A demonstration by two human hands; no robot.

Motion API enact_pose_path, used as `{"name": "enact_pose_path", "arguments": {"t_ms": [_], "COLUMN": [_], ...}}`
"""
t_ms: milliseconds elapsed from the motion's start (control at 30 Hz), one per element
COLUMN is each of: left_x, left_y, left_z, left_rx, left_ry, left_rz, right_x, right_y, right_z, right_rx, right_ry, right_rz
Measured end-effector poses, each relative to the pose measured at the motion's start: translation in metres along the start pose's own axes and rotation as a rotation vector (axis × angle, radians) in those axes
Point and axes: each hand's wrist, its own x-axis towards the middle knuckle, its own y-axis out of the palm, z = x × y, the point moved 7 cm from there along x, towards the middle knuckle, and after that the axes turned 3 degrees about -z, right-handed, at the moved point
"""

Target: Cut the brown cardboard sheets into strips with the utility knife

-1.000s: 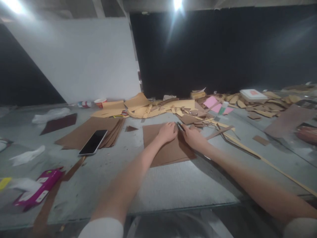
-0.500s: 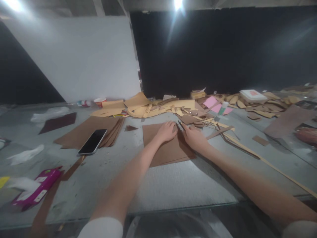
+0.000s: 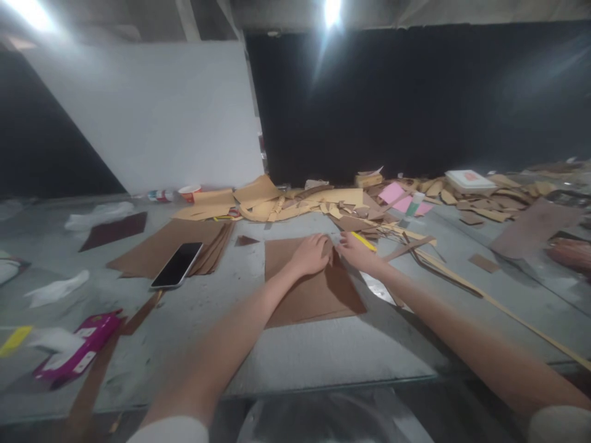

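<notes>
Left hand, grip unclear, touches squarish matte brown sheets near the tabletop's front edge; right hand clasps slim yellow bar.

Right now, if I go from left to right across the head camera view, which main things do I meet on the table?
Purple packet, phone, left hand on the brown sheets, right hand at a yellow object, pink paper, white box.

brown sheets on grey table
</notes>
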Motion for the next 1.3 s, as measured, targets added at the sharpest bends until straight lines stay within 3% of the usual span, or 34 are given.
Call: {"name": "enact_pose_path", "arguments": {"t_ms": [100,333,467,600,667,800,933,1300], "left_x": [0.0,-0.001,-0.001,-0.001,-0.003,-0.009,-0.013,-0.012], "left_y": [-0.003,-0.004,-0.005,-0.017,-0.025,-0.03,-0.023,-0.023], "left_z": [0.0,0.006,0.016,0.028,0.035,0.055,0.071,0.066], "left_rx": [-0.031,-0.135,-0.252,-0.372,-0.455,-0.689,-0.809,-0.733], "left_ry": [-0.013,-0.07,-0.152,-0.232,-0.259,-0.416,-0.537,-0.468], "left_rz": [-0.009,-0.084,-0.135,-0.292,-0.387,-0.511,-0.549,-0.488], "right_x": [0.005,0.018,0.016,0.005,-0.003,-0.014,-0.016,-0.005], "right_y": [0.017,0.014,0.017,0.018,0.021,0.025,0.024,0.021], "right_z": [-0.003,0.0,0.003,0.024,0.03,0.035,0.033,0.019], "right_rx": [0.293,0.303,0.258,0.183,0.155,0.153,0.196,0.155], "right_ry": [0.198,0.218,0.129,-0.209,-0.303,-0.334,-0.303,-0.254], "right_rz": [0.161,0.23,0.204,0.117,0.1,0.093,0.089,0.003]}}
